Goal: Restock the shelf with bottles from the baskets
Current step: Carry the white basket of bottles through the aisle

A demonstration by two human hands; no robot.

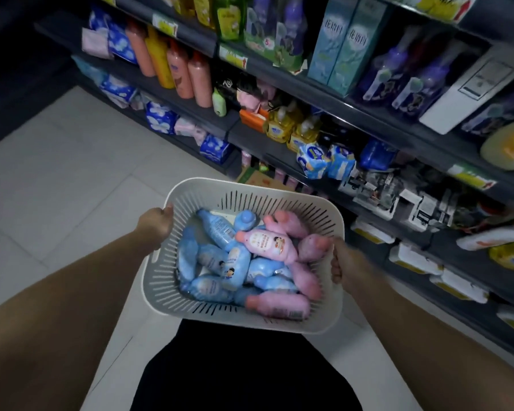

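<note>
A white slotted plastic basket (220,191) hangs in front of me above the floor. My left hand (156,225) grips its left rim and my right hand (343,261) grips its right rim. Inside lie several blue bottles (217,229) on the left and several pink bottles (269,243) on the right, all on their sides in a heap. A dark shelf unit (279,149) full of goods runs along the right, beyond the basket.
Tall orange and yellow bottles (178,71) stand on an upper shelf. Yellow pump bottles (282,126) and blue packs (315,161) fill the middle shelf. Boxes sit on the lower shelves at right. Pale floor tiles (72,173) spread to the left.
</note>
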